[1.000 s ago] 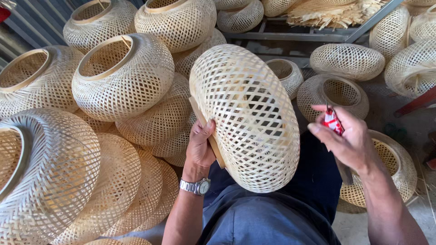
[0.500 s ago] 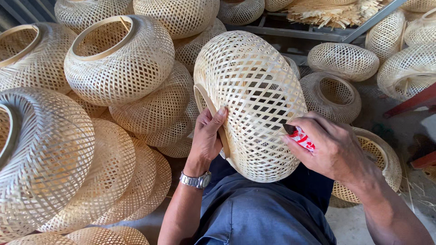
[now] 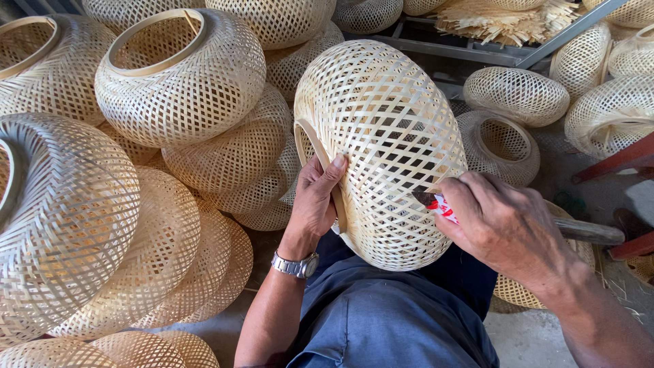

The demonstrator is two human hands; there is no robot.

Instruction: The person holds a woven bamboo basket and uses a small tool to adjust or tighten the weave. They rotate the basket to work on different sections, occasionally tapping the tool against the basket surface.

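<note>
Woven bamboo shade (image 3: 381, 150) — pale, open lattice, rounded — held on edge above the person's lap, centre of view. Left hand (image 3: 315, 201) grips its rim w/ thumb on the hoop. Right hand (image 3: 501, 225) closed on a small red-and-white tool (image 3: 436, 203), tip touching the weave. Similar shades stacked at left (image 3: 180, 75) & scattered at right (image 3: 516, 95) — crowding both sides. Wristwatch (image 3: 296, 266) on left wrist.
</note>
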